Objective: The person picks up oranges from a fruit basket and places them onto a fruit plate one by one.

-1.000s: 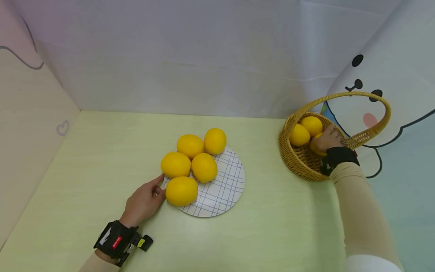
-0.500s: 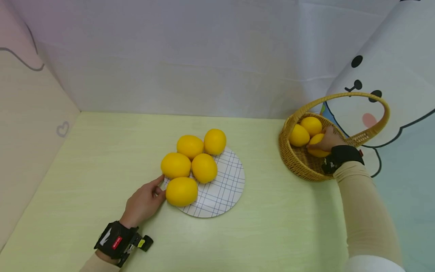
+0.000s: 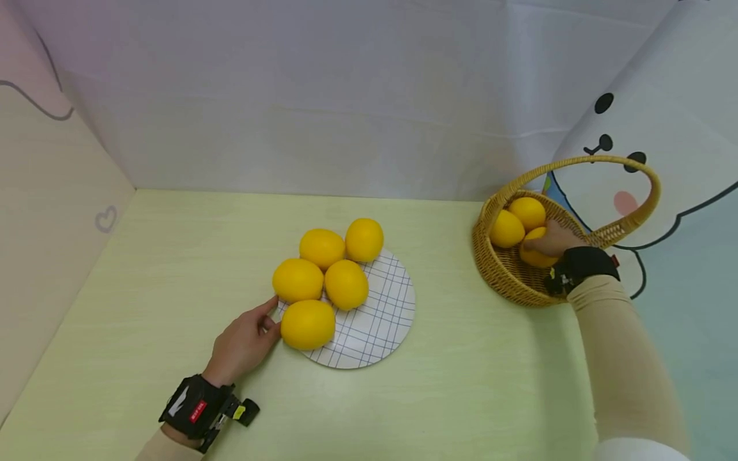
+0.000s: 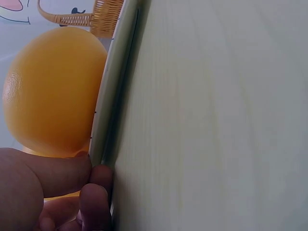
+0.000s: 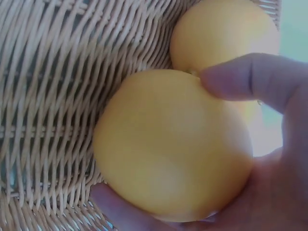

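Note:
In the head view, my left hand (image 3: 245, 342) pinches the left edge of a round plate (image 3: 380, 314) with a blue grid. The left wrist view shows the thumb (image 4: 62, 173) and curled fingertips meeting at the plate's rim (image 4: 103, 110). Several lemons (image 3: 308, 324) sit grouped on the plate's left and far side. At the far right, my right hand (image 3: 558, 240) reaches into a wicker basket (image 3: 501, 275). Its thumb and fingers curl round a lemon (image 5: 173, 144) lying against the woven wall. Two more lemons (image 3: 517, 223) lie beside it in the basket.
The basket's tall arched handle (image 3: 611, 160) rises over the right hand. White cloth (image 3: 311, 109) hangs behind the pale table (image 3: 455, 378), and a printed bear panel (image 3: 663, 128) stands on the right. A camera (image 3: 248, 412) is strapped to the left wrist.
My right hand has shifted slightly right and turned, and now grips the lemon from its right side, showing more of it. The left hand and plate stay still.

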Available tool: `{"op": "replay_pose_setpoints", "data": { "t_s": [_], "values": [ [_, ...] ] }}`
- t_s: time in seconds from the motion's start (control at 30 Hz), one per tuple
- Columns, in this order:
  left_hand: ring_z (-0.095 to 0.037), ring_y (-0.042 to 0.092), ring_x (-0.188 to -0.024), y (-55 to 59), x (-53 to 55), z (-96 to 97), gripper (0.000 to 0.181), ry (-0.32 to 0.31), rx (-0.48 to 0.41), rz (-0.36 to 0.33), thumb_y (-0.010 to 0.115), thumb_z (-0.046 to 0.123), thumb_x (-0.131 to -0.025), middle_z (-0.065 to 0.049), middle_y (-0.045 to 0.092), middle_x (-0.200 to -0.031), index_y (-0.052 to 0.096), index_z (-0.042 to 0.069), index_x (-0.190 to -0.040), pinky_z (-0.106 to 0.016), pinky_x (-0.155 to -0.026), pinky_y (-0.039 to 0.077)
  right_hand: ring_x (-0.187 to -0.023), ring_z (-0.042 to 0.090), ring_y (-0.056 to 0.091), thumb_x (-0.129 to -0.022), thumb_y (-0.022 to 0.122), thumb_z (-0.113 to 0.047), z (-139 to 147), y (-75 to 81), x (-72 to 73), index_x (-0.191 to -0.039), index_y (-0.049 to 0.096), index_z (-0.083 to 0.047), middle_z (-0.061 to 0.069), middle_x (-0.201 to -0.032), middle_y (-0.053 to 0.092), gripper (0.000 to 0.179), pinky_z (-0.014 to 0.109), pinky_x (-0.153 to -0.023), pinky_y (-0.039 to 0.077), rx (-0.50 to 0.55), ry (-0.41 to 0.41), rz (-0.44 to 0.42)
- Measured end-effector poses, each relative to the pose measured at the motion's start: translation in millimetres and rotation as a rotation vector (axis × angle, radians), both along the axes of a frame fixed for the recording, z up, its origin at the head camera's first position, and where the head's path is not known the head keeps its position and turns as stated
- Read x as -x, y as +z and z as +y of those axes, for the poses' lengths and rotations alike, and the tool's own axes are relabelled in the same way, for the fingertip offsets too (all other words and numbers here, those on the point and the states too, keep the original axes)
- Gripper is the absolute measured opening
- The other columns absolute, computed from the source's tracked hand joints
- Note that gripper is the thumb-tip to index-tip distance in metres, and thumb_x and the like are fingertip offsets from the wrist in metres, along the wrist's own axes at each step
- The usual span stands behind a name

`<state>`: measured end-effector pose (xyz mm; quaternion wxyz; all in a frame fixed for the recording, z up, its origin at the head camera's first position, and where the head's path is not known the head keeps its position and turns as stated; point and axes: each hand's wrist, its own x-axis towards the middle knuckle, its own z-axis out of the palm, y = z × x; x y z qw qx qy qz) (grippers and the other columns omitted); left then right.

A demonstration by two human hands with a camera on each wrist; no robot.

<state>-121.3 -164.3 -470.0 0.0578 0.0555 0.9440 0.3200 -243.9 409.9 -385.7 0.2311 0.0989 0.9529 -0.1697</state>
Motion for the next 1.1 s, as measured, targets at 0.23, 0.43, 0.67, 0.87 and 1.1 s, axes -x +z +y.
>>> {"op": "replay_pose_setpoints", "data": {
  "t_s": [0.23,0.43,0.67,0.87,1.1],
  "values": [
    [-0.013,0.043,-0.056,-0.6,1.0,0.7,0.054,-0.002,-0.001,-0.002,0.06,0.024,-0.09,0.0,0.061,-0.082,0.052,0.002,-0.138,-0.026,-0.046,0.03,-0.111,0.053,0.039,-0.084,0.06,-0.05,4.8,-2.0,-1.4,-0.141,0.021,0.018,0.04,-0.13,0.035,0.097,0.06,-0.09,0.036,0.001,0.021,0.084],
    [-0.013,0.043,-0.056,0.1,0.9,1.9,0.054,-0.008,-0.003,-0.003,0.06,0.025,-0.09,0.001,0.061,-0.082,0.052,0.002,-0.138,-0.027,-0.046,0.03,-0.105,0.049,0.045,-0.083,0.062,-0.053,12.8,7.1,-9.4,-0.14,0.023,0.015,0.038,-0.125,0.041,0.097,0.056,-0.082,0.042,-0.006,0.047,0.149],
    [-0.013,0.043,-0.055,1.3,0.3,1.3,0.053,-0.009,-0.002,0.012,0.06,0.025,-0.09,0.001,0.061,-0.081,0.053,0.002,-0.137,-0.026,-0.045,0.03,-0.103,0.048,0.044,-0.081,0.063,-0.057,1.8,30.0,-19.4,-0.141,0.024,0.013,0.037,-0.124,0.042,0.101,0.057,-0.081,0.041,0.01,0.062,0.224],
    [-0.013,0.044,-0.056,0.8,-0.6,2.5,0.054,-0.012,-0.005,0.002,0.06,0.025,-0.09,0.001,0.062,-0.082,0.052,0.002,-0.139,-0.027,-0.047,0.032,-0.092,0.041,0.049,-0.08,0.062,-0.06,-14.5,58.6,-33.8,-0.14,0.028,0.011,0.033,-0.115,0.047,0.099,0.048,-0.071,0.045,-0.025,0.132,0.266],
    [-0.012,0.044,-0.056,2.2,-1.3,2.7,0.054,-0.01,-0.007,0.006,0.06,0.026,-0.091,0.001,0.062,-0.082,0.052,0.002,-0.138,-0.027,-0.046,0.031,-0.095,0.038,0.046,-0.079,0.066,-0.054,-39.9,89.0,-58.8,-0.14,0.035,0.004,0.03,-0.118,0.047,0.09,0.048,-0.07,0.046,-0.078,0.257,0.251]
  ]
}}
